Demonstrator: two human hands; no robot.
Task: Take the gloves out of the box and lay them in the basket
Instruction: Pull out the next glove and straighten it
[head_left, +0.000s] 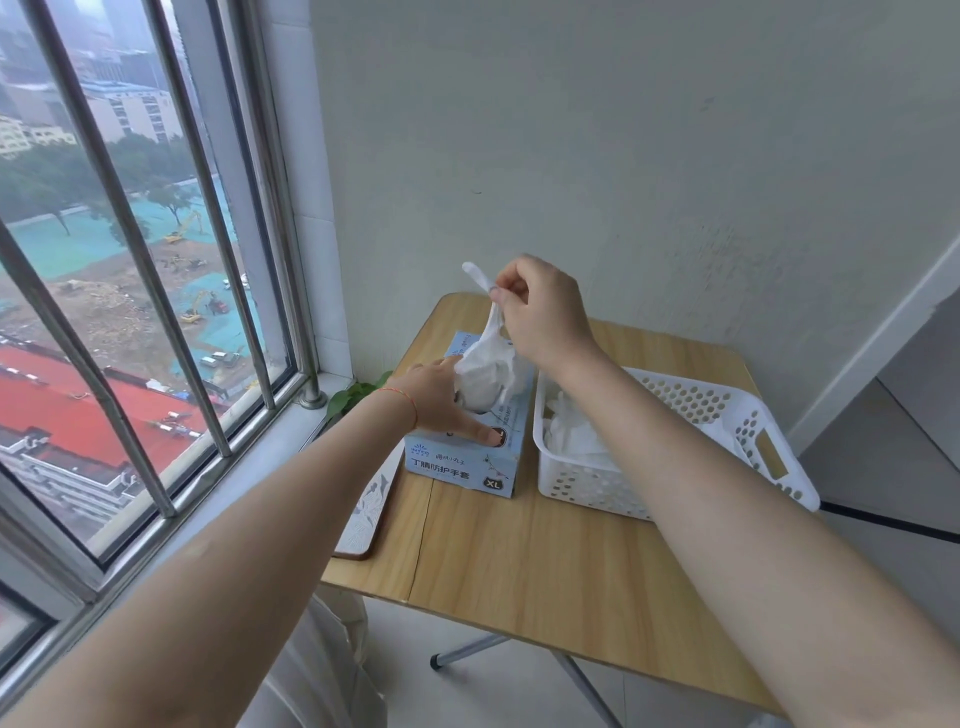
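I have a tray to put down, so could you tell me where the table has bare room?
Bare wood lies on the table nearer you than the glove box and basket. The far half is crowded: box, basket, both hands.

Box on bench, left of centre. Basket just right of box, on bench, gloves in it. Left hand on box top, left side. Right hand above box, pinching glove that hangs down into box opening. Tray left of bench, near box. Plant past tray, by window at far left. Wall behind bench.
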